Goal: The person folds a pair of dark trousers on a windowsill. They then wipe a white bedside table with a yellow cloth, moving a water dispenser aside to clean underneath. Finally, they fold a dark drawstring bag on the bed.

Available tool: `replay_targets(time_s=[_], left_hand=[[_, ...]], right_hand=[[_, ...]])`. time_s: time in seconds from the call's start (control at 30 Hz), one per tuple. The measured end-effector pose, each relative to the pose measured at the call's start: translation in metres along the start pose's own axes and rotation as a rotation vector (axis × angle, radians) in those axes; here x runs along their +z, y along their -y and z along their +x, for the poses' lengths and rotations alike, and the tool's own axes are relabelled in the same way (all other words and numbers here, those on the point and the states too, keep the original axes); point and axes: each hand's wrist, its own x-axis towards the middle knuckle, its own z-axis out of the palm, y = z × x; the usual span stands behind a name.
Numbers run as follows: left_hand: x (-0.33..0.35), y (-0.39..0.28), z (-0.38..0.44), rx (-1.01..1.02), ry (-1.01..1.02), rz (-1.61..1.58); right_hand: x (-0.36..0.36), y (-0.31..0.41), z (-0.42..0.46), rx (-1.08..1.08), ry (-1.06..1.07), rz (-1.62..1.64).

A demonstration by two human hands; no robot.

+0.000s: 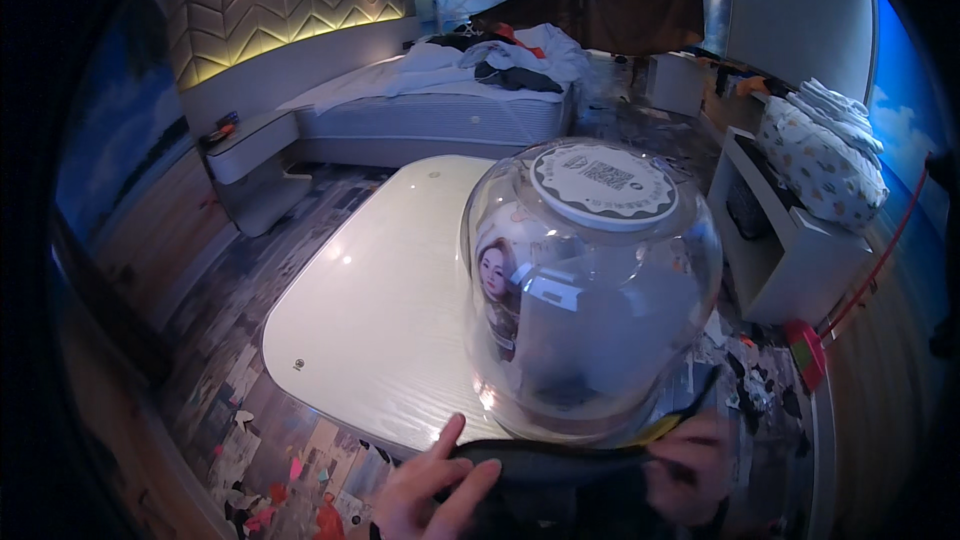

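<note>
A large clear glass jar (592,300) with a white printed lid (602,186) stands on a pale, glossy tabletop (360,315). Below it, close to my body, is a dark pouch or bag (562,487) with a black edge. My left hand (442,487) touches the pouch's left end, with one finger raised and the others bent. At the right end, my right hand (690,465) pinches a yellow and black strap or edge (660,429); this hand is blurred. The lower part of the pouch is dark and hard to make out.
Paper and fabric scraps (300,487) litter the floor. Behind the table stand a bed (420,116) with rumpled bedding and a bedside shelf (251,139). On the right, a white cabinet (802,262) bears a patterned bundle (821,154); a red-handled dustpan or broom (808,356) leans nearby.
</note>
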Motion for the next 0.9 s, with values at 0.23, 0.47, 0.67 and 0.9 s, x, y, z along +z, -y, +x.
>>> replay_targets(time_s=[0.23,0.47,0.67,0.9], left_hand=[[-0.026,-0.019,0.109,0.167,-0.154,0.422],[-0.015,-0.011,0.205,0.113,0.077,0.534],[0.003,0.008,0.216,-0.005,0.513,0.236],[0.004,0.047,0.238,-0.140,0.570,-0.116]], right_hand=[[-0.015,-0.025,0.145,-0.297,-0.227,-0.027],[-0.004,-0.043,0.228,-0.166,0.320,0.222],[0.015,-0.073,0.243,-0.173,0.682,0.543],[0.041,-0.100,0.255,0.018,0.763,0.905]])
